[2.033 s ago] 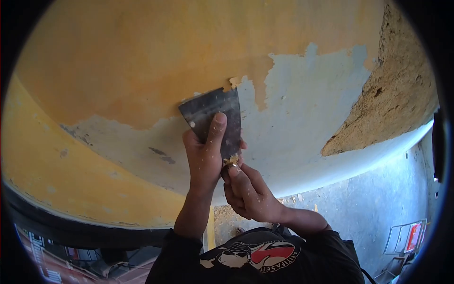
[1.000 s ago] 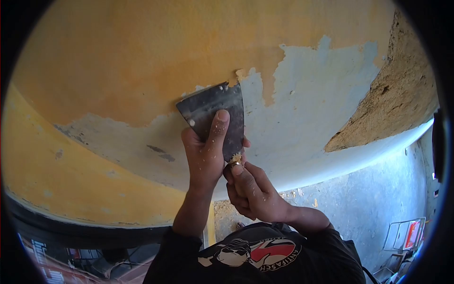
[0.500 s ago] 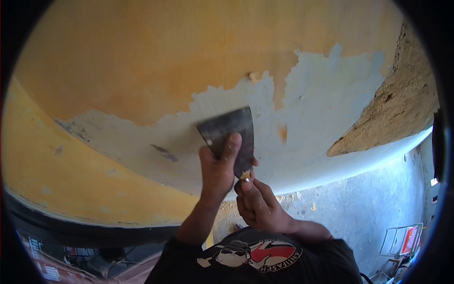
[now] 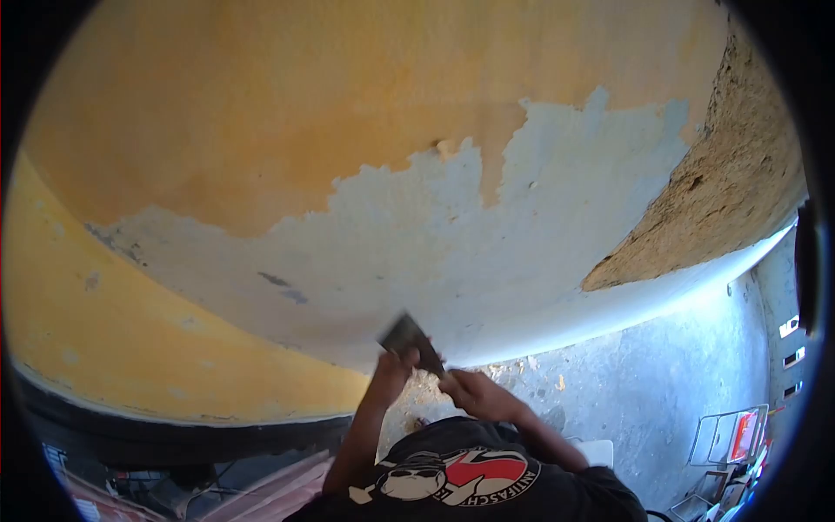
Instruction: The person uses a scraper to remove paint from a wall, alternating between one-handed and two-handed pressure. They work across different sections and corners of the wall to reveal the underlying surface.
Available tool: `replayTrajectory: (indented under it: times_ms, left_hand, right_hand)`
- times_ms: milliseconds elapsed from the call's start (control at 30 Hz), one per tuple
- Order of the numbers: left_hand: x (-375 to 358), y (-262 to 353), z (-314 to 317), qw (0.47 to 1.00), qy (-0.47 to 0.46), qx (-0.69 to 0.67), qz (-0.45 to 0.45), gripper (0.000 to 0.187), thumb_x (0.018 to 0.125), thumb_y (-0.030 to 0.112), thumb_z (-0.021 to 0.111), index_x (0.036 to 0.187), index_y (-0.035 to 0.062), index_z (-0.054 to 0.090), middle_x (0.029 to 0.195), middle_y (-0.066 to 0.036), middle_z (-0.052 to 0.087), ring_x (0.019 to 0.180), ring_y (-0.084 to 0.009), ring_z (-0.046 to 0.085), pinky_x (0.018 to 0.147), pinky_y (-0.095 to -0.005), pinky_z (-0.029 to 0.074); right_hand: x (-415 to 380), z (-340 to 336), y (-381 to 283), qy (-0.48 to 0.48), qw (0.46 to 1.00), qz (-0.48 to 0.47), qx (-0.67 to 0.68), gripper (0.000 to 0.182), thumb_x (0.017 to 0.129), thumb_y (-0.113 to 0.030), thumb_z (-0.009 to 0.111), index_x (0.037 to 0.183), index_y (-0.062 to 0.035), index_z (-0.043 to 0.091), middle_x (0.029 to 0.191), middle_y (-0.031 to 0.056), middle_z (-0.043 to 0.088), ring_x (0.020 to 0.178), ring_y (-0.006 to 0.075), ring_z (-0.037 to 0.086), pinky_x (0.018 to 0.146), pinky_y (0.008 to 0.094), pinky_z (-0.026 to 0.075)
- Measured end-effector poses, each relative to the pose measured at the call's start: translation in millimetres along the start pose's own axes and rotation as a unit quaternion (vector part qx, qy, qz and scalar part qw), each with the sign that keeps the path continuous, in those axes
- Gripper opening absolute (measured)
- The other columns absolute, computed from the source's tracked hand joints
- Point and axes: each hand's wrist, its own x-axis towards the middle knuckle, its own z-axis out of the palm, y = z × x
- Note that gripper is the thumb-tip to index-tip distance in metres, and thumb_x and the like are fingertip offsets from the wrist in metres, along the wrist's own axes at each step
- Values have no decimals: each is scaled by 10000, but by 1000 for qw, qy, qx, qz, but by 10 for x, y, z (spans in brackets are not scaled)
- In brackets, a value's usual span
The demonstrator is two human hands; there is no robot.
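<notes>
A wide metal scraper (image 4: 412, 337) is held low in front of my chest, its blade pointing up toward the wall. My left hand (image 4: 393, 376) is closed on the blade's left side with the thumb across its face. Wrapped round the handle end is my right hand (image 4: 483, 396), which hides most of the handle. The blade stands apart from the orange paint (image 4: 287, 113) and appears in front of the bare pale patch (image 4: 417, 235), whose upper edge is ragged.
Rough brown exposed masonry (image 4: 696, 191) lies at the wall's right. A yellow wall (image 4: 165, 322) meets it on the left. Paint flakes (image 4: 522, 370) lie on the grey floor (image 4: 626, 383). A metal-framed rack (image 4: 726, 435) stands at the lower right.
Both hands have lowered the scraper away from the wall toward my body. The blade has dropped well below the ragged paint edge. My grip with both hands remains.
</notes>
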Motion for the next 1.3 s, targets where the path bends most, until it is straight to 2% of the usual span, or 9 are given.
replayTrajectory:
  times_ms: [67,133,400,433,600,800,1100,1167,1300]
  left_hand:
    - [-447,-1342,-1002,947,33,293,-128,562,963,320,589,1399,-2,441,1289,-173,587,1207,-276,575,994,-377,468]
    - [-1477,-2984,-2342,718,7,632,-293,648,893,500,569,1360,52,532,1379,-236,521,1240,-396,534,1066,-444,388]
    - [-3207,-2956,-2680,629,-228,650,-361,356,802,376,720,995,78,752,897,-116,728,858,-274,691,779,-436,538]
    - [-3059,-2867,-2852,872,-5,391,-293,259,783,314,749,984,152,767,788,-26,709,620,-201,645,585,-416,539]
    - [-1686,-2903,-2755,729,88,573,-363,392,878,377,442,843,115,732,799,-165,709,760,-283,695,742,-456,536]
    - [-405,-2648,-1534,851,124,462,-217,296,820,226,648,1082,109,721,970,-158,727,900,-294,705,846,-379,543]
    - [-900,-3474,-1405,802,19,548,-237,310,847,352,607,1060,172,742,886,-89,743,759,-218,716,808,-376,548]
    - [-1151,-3465,-1377,785,17,582,-213,297,846,308,612,1054,144,744,877,-89,748,752,-206,721,792,-352,560]
    - [-982,-3076,-1154,894,200,313,-250,342,917,341,627,1122,79,703,978,-83,738,731,-156,704,632,-340,569]
  right_hand:
    - [-192,193,937,78,981,49,-169,390,1009,-375,475,927,-8,578,722,183,630,732,363,654,676,462,495]
    - [-457,227,1372,25,956,92,-277,371,974,-395,487,982,-43,606,914,236,664,870,439,645,749,518,505]
    - [-507,-187,939,55,979,83,-176,262,948,-287,589,973,-31,638,719,151,668,674,346,665,652,403,504]
    - [-438,-188,861,35,979,72,-185,262,948,-287,589,973,-31,638,719,151,668,674,346,665,652,403,504]
    - [-257,-225,429,73,992,-41,-97,262,971,-246,575,979,13,617,632,88,595,553,153,580,553,305,460]
    - [-255,-157,325,208,859,-467,29,454,1050,-386,334,774,-43,444,610,126,539,518,178,550,485,283,455]
    - [-323,-416,918,348,865,-345,108,470,1055,-430,284,777,-72,404,588,60,466,479,145,457,427,257,413]
    - [-339,-552,879,272,935,-117,195,410,1064,-377,317,835,-58,435,584,35,439,460,114,435,411,255,403]
    - [-675,-419,1113,230,945,-204,112,454,1050,-426,331,874,-28,459,582,23,439,409,93,430,381,242,363]
